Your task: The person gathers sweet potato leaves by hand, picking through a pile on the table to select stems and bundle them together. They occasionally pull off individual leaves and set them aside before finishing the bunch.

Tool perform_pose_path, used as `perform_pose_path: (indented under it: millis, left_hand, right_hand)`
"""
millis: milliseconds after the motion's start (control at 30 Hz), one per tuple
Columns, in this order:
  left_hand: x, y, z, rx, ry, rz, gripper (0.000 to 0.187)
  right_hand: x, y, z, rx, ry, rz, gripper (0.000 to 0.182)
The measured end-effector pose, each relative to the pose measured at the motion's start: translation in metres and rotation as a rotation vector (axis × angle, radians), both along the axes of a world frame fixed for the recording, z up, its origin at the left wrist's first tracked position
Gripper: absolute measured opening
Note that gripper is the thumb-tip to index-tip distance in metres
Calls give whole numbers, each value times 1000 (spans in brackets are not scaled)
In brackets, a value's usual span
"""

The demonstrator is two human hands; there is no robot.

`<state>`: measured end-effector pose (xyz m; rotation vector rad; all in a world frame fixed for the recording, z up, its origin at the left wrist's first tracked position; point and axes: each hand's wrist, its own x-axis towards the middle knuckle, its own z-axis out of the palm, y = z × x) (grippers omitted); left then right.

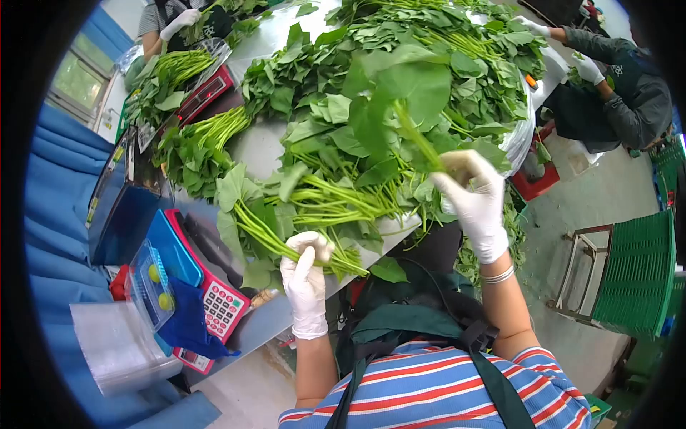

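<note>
My left hand (pixel 307 279), in a white glove, is closed around a small bunch of leafy green stems (pixel 261 232) at the table's near edge. The stems' cut ends stick out to its right, and their leaves lie to the upper left. Raised on the right, my gloved right hand (pixel 475 204) pinches a leafy green stem (pixel 418 139) between thumb and fingers. That stem's broad leaves are blurred and hang over the heap. Just beyond my left hand lies a pile of greens (pixel 336 200) with its stems pointing right.
A large heap of greens (pixel 429 43) covers the metal table (pixel 254 146). To the left are a pink scale (pixel 221 311), a red scale (pixel 207 93) and a plastic roll (pixel 121 343). Two gloved co-workers (pixel 614 86) are across the table. Green crates (pixel 636 275) stand at right.
</note>
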<state>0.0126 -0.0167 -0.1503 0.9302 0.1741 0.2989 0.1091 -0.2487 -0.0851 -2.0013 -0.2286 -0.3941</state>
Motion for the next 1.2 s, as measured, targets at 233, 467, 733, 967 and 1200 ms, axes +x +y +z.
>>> perform_pose_path:
  millis: [233,467,733,967,1200]
  left_hand:
    - [-1,-35,24,34,54,44,14]
    - [4,-50,27,-38,22,97,17]
    - [13,-52,42,-26,-28,-117,33]
    - [13,-48,42,-177,0,-149,27]
    - [9,-57,48,-223,76,-107,30]
  right_hand:
    - [-20,41,-13,676,561,284,58]
    - [-38,42,2,737,206,353,80]
    - [-51,52,-1,232,-61,505,62]
    - [-49,59,-17,118,-160,345,48]
    - [-46,52,-22,-31,-368,226,28]
